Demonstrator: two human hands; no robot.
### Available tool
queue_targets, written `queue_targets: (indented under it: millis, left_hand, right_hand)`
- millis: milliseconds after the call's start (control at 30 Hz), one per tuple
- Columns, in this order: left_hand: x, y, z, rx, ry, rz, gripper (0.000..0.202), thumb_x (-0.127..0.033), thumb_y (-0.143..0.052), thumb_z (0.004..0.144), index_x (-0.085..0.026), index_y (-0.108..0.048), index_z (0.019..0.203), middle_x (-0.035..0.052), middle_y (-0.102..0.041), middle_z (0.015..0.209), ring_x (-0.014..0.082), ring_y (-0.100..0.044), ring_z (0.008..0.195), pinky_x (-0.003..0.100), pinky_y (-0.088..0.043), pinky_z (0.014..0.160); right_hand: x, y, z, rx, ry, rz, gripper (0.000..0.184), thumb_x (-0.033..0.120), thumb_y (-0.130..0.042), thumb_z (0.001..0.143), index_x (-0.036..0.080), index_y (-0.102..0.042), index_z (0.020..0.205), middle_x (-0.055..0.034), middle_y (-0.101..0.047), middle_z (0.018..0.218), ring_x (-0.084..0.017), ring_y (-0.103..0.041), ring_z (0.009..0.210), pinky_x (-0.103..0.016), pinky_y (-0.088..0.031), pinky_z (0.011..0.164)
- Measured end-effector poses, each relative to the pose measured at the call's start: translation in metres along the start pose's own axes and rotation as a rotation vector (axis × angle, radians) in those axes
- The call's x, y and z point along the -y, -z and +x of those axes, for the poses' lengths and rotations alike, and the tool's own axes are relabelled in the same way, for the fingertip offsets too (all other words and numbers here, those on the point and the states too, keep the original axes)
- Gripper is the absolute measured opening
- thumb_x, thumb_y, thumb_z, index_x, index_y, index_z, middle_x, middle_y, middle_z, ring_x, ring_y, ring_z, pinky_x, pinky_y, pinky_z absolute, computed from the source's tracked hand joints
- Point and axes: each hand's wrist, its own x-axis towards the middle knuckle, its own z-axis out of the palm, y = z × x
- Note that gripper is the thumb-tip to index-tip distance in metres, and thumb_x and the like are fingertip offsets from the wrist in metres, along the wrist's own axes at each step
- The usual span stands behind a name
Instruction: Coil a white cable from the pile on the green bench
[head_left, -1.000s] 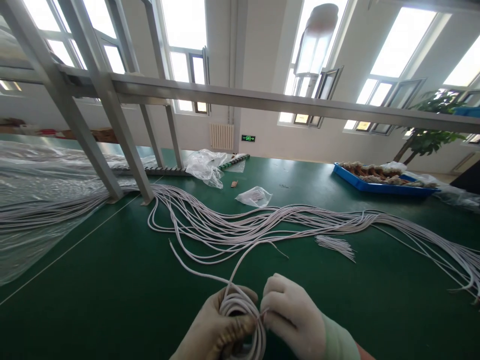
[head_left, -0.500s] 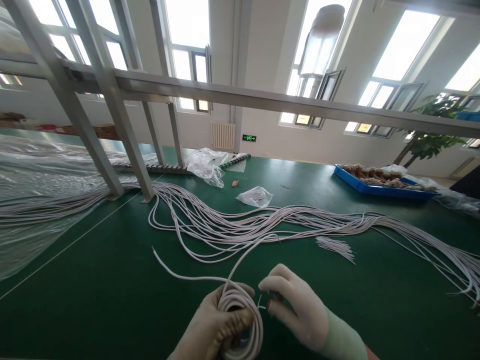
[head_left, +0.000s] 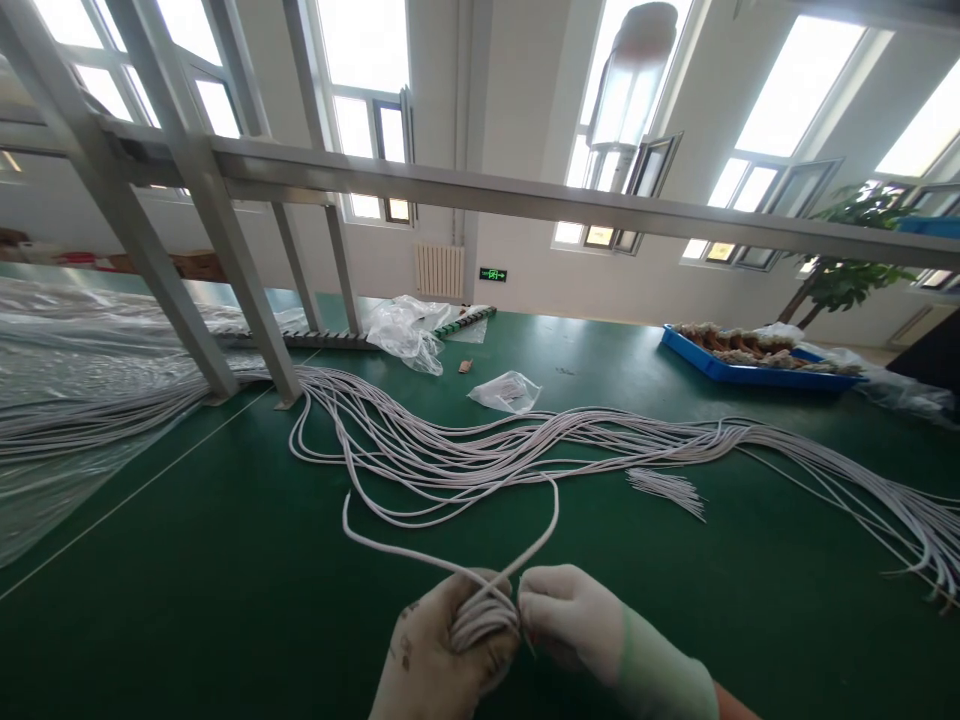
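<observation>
My left hand (head_left: 442,645), in a stained pale glove, is wrapped round a coil of white cable (head_left: 484,618) near the bottom middle of the head view. Two loose cable ends cross above the coil and reach out over the green table. My right hand (head_left: 574,615), gloved with a light green cuff, is closed in a pinch at the coil's right side. A thin white tie shows in part at its fingertips; the rest is hidden. Beyond both hands lies a long bundle of white cables (head_left: 480,455).
Short white ties (head_left: 666,490) lie in a pile right of the hands. Farther back are a small plastic bag (head_left: 506,392), crumpled plastic (head_left: 405,330) and a blue tray (head_left: 757,372) of brownish parts. Metal frame posts (head_left: 247,290) stand on the green table (head_left: 187,580) at left.
My left hand has turned the coil, so its open ring no longer faces me. The right hand has come in from the right and closed on the tie. The loose cable ends have swung.
</observation>
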Motion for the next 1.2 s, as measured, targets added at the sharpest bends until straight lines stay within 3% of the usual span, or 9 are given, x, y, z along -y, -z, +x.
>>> queue_targets:
  millis: [200, 367, 467, 600, 667, 833, 1033, 1133, 1200]
  left_hand:
    - [0.017, 0.007, 0.021, 0.109, 0.2, -0.47, 0.05, -0.016, -0.088, 0.058, -0.013, -0.066, 0.103, 0.0047, -0.074, 0.079, 0.0264, -0.066, 0.081, 0.037, -0.052, 0.076]
    - [0.016, 0.005, 0.023, 0.159, 0.201, -0.493, 0.05, -0.014, -0.088, 0.056, -0.013, -0.066, 0.101, 0.0027, -0.072, 0.077, 0.0259, -0.066, 0.081, 0.037, -0.053, 0.077]
    - [0.007, 0.004, 0.014, 0.102, 0.207, -0.331, 0.042, -0.019, -0.086, 0.062, -0.016, -0.068, 0.1, 0.0056, -0.074, 0.085, 0.0312, -0.068, 0.091, 0.042, -0.053, 0.081]
    - [0.0, 0.0, 0.001, 0.021, -0.076, 0.025, 0.025, -0.033, -0.078, 0.076, -0.026, -0.076, 0.1, 0.0072, -0.076, 0.098, 0.0347, -0.068, 0.096, 0.045, -0.052, 0.086]
    - [-0.002, -0.002, -0.001, -0.012, -0.156, 0.071, 0.022, -0.036, -0.077, 0.077, -0.029, -0.078, 0.098, 0.0071, -0.076, 0.1, 0.0352, -0.068, 0.098, 0.045, -0.051, 0.09]
    - [-0.002, 0.003, 0.008, 0.058, 0.204, -0.189, 0.038, -0.022, -0.077, 0.072, -0.019, -0.069, 0.109, 0.0078, -0.075, 0.096, 0.0347, -0.068, 0.101, 0.046, -0.052, 0.086]
    - [0.008, 0.005, 0.016, 0.171, 0.19, -0.447, 0.055, -0.017, -0.088, 0.06, -0.012, -0.064, 0.108, 0.006, -0.074, 0.085, 0.0293, -0.068, 0.09, 0.039, -0.052, 0.08]
    - [0.005, 0.003, 0.013, 0.168, 0.204, -0.417, 0.052, -0.018, -0.089, 0.06, -0.013, -0.065, 0.106, 0.0047, -0.074, 0.082, 0.029, -0.068, 0.089, 0.039, -0.052, 0.079]
    - [0.001, 0.003, 0.008, 0.13, 0.193, -0.289, 0.045, -0.02, -0.086, 0.064, -0.015, -0.067, 0.105, 0.0062, -0.075, 0.088, 0.0314, -0.069, 0.093, 0.042, -0.053, 0.081]
  right_hand:
    - [0.002, 0.017, -0.013, -0.265, 0.647, -0.592, 0.026, 0.024, -0.047, 0.099, 0.022, -0.061, 0.121, -0.0065, -0.058, 0.1, -0.021, -0.056, 0.083, -0.033, -0.047, 0.071]
    - [0.008, 0.014, -0.01, -0.247, 0.861, -1.044, 0.016, 0.023, -0.049, 0.1, 0.019, -0.061, 0.091, -0.0052, -0.058, 0.09, -0.019, -0.047, 0.073, -0.033, -0.034, 0.065]
    - [0.01, 0.005, -0.009, -0.273, 0.747, -0.852, 0.018, 0.02, -0.045, 0.094, 0.019, -0.056, 0.08, -0.0037, -0.055, 0.081, -0.018, -0.045, 0.07, -0.033, -0.034, 0.066]
    - [0.003, -0.002, 0.0, -0.084, 0.148, -0.088, 0.014, 0.026, -0.052, 0.081, 0.019, -0.053, 0.069, 0.0023, -0.046, 0.06, -0.014, -0.043, 0.055, -0.026, -0.033, 0.052]
    - [-0.002, -0.001, 0.004, 0.018, 0.01, 0.071, 0.015, 0.031, -0.054, 0.079, 0.02, -0.052, 0.068, 0.0061, -0.039, 0.052, -0.012, -0.035, 0.045, -0.024, -0.026, 0.043]
    - [-0.002, 0.009, -0.006, -0.136, 0.302, -0.069, 0.022, 0.034, -0.048, 0.097, 0.017, -0.061, 0.091, 0.0008, -0.054, 0.073, -0.014, -0.048, 0.059, -0.024, -0.04, 0.053]
    - [0.004, 0.022, -0.012, -0.164, 0.806, -0.61, 0.037, 0.05, -0.047, 0.107, 0.021, -0.069, 0.105, -0.0063, -0.059, 0.097, -0.02, -0.056, 0.083, -0.033, -0.046, 0.071]
    - [0.007, 0.016, -0.01, -0.186, 0.834, -0.723, 0.044, 0.049, -0.04, 0.108, 0.02, -0.067, 0.09, -0.0052, -0.059, 0.09, -0.019, -0.052, 0.077, -0.033, -0.041, 0.069]
    - [0.007, 0.009, -0.009, -0.193, 0.665, -0.56, 0.033, 0.037, -0.048, 0.102, 0.019, -0.062, 0.079, -0.0031, -0.056, 0.083, -0.018, -0.049, 0.074, -0.031, -0.038, 0.067]
